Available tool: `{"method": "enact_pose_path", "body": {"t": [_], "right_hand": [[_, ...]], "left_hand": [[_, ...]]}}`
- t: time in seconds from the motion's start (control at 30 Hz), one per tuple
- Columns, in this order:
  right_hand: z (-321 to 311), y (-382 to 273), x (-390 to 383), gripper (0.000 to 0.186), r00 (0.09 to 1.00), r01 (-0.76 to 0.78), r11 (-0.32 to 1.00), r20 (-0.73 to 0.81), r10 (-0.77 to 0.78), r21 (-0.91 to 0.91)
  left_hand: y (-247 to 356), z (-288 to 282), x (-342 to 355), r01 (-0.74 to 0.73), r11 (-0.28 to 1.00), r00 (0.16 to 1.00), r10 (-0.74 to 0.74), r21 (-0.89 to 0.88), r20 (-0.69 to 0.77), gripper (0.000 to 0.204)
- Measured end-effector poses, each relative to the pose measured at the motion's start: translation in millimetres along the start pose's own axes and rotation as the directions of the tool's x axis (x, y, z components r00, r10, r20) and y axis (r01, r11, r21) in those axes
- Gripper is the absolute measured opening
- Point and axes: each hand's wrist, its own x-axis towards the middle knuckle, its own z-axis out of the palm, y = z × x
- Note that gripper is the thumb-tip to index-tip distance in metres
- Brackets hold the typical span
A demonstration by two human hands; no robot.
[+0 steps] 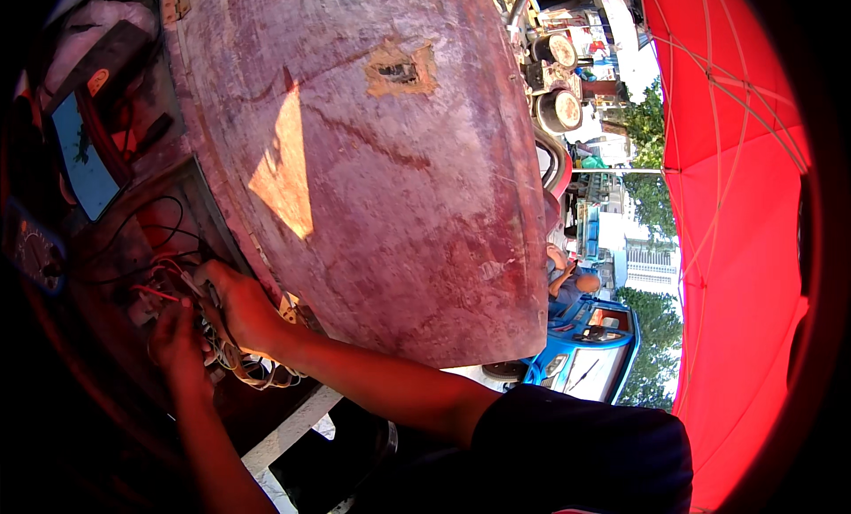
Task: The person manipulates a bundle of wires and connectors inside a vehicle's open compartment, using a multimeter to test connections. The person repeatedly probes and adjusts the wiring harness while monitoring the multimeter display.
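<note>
My left hand [179, 339] is at the lower left in deep shade, its fingers pinched by a thin red wire [158, 293]. Close beside it, my right hand [238, 306] is closed around a slim-handled hand tool [211, 312] that looks like pliers; its jaws cannot be made out. Both hands meet over a tangled bundle of wires [253, 368], mostly pale, which hangs down below them. Black leads [181, 214] loop beyond my fingers. A dial meter with a blue edge [37, 248] lies to the left of the hands.
A large, worn reddish metal panel [399, 204] with hinges [289, 306] rises beside my right forearm. A flat reflective pane [87, 155] stands at upper left. A pale beam [292, 432] runs below the wires. A red canopy [753, 204], a blue vehicle [585, 345] and a person [567, 282] appear on the right.
</note>
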Motion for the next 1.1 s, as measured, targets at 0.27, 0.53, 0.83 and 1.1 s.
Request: {"method": "enact_pose_path", "body": {"t": [0.27,0.53,0.83,1.1], "right_hand": [[-3.4,-5.7,-2.7,0.024,0.999,-0.040,0.999,-0.012,0.039,-0.038],[-29.4,-43.4,-7.7,0.014,0.989,0.149,0.969,-0.049,-0.142,0.195],[-80.3,-82.7,1.3,0.009,0.962,0.222,0.950,-0.211,-0.176,0.219],[-91.2,-86.2,-8.2,0.009,0.946,0.281,0.926,-0.234,-0.223,0.254]], "left_hand": [[-27.0,-11.9,-14.1,-0.204,0.979,0.979,0.204,-0.006,0.014,0.022],[-10.4,-16.9,-20.1,-0.360,0.933,0.933,0.359,-0.021,-0.028,0.026],[5.5,-35.1,-12.6,-0.439,0.896,0.898,0.437,-0.062,-0.042,0.026],[31.0,-22.7,-13.1,-0.384,0.920,0.922,0.386,-0.078,0.014,0.026]]}}
